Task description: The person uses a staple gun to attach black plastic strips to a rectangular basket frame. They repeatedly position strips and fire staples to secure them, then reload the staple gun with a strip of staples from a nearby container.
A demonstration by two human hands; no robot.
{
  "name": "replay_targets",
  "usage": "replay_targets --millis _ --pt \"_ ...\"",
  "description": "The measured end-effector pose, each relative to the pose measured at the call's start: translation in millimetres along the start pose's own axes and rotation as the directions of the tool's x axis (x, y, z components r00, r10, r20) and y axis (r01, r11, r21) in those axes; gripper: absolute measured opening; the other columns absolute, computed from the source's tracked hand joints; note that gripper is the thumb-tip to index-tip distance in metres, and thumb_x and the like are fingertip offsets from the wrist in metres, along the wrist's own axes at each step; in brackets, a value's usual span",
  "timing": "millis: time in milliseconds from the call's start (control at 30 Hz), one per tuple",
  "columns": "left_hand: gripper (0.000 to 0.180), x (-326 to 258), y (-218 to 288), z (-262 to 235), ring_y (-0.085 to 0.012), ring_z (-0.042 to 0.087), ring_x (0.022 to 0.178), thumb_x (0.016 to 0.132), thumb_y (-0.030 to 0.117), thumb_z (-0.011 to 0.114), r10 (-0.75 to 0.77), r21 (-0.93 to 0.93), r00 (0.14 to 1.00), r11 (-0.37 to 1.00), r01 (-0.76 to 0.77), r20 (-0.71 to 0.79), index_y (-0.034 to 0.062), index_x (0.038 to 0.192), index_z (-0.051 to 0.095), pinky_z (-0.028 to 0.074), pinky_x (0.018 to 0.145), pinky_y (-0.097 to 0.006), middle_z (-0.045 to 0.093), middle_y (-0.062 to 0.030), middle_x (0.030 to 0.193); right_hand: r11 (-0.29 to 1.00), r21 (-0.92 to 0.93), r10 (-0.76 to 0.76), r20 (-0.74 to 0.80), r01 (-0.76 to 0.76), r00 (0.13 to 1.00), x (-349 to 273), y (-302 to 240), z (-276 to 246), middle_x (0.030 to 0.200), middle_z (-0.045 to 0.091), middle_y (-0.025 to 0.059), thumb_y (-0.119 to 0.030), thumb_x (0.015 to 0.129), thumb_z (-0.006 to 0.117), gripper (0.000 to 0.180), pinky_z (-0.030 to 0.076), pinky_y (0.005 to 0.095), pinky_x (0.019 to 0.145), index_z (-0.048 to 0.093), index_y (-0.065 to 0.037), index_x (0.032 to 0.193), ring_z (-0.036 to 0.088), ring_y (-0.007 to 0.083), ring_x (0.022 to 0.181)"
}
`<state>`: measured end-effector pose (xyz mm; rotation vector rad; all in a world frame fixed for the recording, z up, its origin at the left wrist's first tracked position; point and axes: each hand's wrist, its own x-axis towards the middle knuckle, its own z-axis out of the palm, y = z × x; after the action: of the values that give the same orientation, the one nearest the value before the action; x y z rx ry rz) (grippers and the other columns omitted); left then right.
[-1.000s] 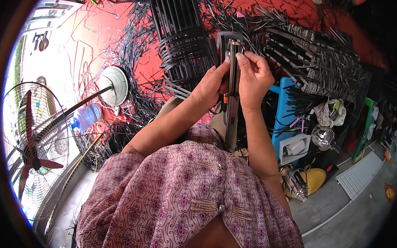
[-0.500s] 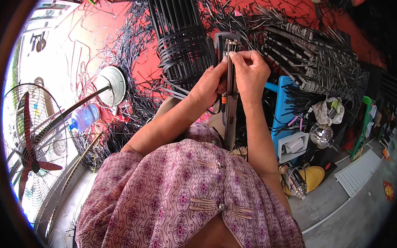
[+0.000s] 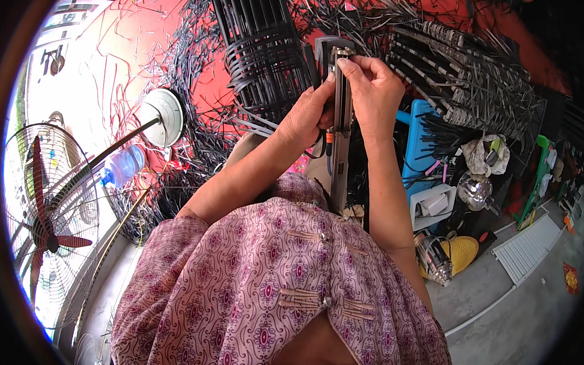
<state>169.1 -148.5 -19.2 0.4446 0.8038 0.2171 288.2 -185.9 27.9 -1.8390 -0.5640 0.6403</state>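
Observation:
In the middle of the view, a long, narrow metal tool [image 3: 339, 178] points away from me; it looks like an air staple gun with its magazine rail. An orange fitting and a blue hose show along its left side. My left hand [image 3: 304, 118] is closed at the rail's left side, thumb extended along it, other fingers partly hidden behind. My right hand [image 3: 377, 98] pinches the rail's far end between thumb and bent forefinger. Whether a small part sits between those fingertips, I cannot make out. A bundle of black rods wrapped with strips [image 3: 261, 59] lies just beyond my left hand.
Black strips litter the red floor [image 3: 126, 41]. Stacked grey-and-black woven pieces [image 3: 466, 79] lie at the far right, near a blue plastic stool [image 3: 419, 145]. A white box [image 3: 431, 206] and a straw-coloured hat [image 3: 463, 253] are nearer. At left stand a fan [image 3: 46, 228] and a water bottle [image 3: 122, 167].
The whole view has shifted slightly. My right thumb has moved a little farther along the rail toward its far end. My left hand keeps nearly the same place on the tool.

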Motion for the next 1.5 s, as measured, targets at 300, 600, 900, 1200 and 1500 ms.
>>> replay_targets --millis 300,600,900,1200,1500 --pt "0.045 -3.5 -1.4 4.8 -0.0074 0.031 0.046 0.104 0.047 0.051 0.022 0.028 1.000 0.999 -0.022 0.022 0.0140 0.073 0.053 0.021 0.045 -0.026 0.038 0.0049 0.056 0.928 -0.202 -0.331 -0.072 0.312 0.941 -8.1 12.9 -0.8 0.081 0.071 0.0109 -0.009 0.087 0.076 0.012 0.054 0.0319 0.061 0.072 -0.001 0.095 0.069 0.0224 0.066" --pt "0.046 -5.4 -4.2 1.8 -0.0072 0.031 0.046 0.103 0.050 0.051 -0.011 0.029 0.999 1.000 0.010 0.049 0.0141 0.073 0.054 0.022 0.045 -0.025 0.038 0.0056 0.055 0.521 -0.451 -0.745 0.176 0.725 0.644 -1.4 26.7 -21.2 0.091 0.068 0.0072 -0.003 0.081 0.078 0.021 0.056 0.0334 0.067 0.074 -0.006 0.102 0.068 0.0243 0.078" --pt "0.059 -3.9 -7.8 4.3 -0.0060 0.030 0.046 0.104 0.052 0.043 -0.052 0.125 0.991 0.992 0.037 0.123 0.0030 0.091 0.073 0.023 0.046 -0.024 0.042 0.0062 0.055 0.382 -0.386 -0.842 0.227 0.839 0.489 18.9 44.8 -38.8 0.091 0.067 0.0054 -0.008 0.081 0.077 0.023 0.057 0.0324 0.063 0.071 -0.007 0.103 0.068 0.0244 0.074" --pt "0.041 17.6 -16.2 1.4 -0.0024 0.032 0.044 0.107 0.049 0.042 -0.117 0.027 0.988 0.993 0.114 0.104 0.0137 0.116 0.062 0.024 0.041 -0.019 0.074 -0.0088 0.092 0.891 0.443 0.020 -0.253 0.097 0.967 -26.6 62.4 -53.5 0.092 0.072 0.0071 -0.015 0.096 0.070 0.019 0.049 0.0212 0.059 0.068 0.002 0.106 0.064 0.0092 0.070" --pt "0.047 69.7 -41.5 -4.5 -0.0038 0.045 0.056 0.103 0.050 0.052 -0.106 0.120 0.989 0.986 0.118 -0.105 0.0148 0.134 0.057 0.032 0.044 -0.019 0.071 -0.0065 0.103 0.733 0.658 0.613 -0.528 -0.173 0.588 -96.1 228.2 -198.1 0.082 0.071 0.0044 -0.013 0.086 0.078 0.019 0.051 0.0235 0.050 0.072 0.001 0.098 0.067 0.0123 0.064"
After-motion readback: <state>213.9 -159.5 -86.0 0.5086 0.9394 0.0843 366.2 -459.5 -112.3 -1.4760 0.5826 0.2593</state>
